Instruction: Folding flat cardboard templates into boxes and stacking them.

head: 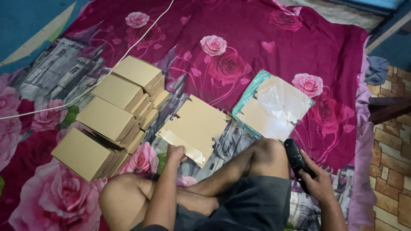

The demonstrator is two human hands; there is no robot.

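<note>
A home bedroom: rose-print bedsheet [265, 38] (castle picture too), brick-pattern floor [396, 149] alongside.

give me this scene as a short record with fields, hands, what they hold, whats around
setting: person sitting cross-legged on a floral bedsheet
left hand: grips the near edge of a flat cardboard box blank
right hand: holds a black remote control
left side: row of folded brown cardboard boxes, leaning on one another
middle right: plastic-wrapped pack of flat blanks on a teal sheet
other: white cable across the bedsheet
</note>
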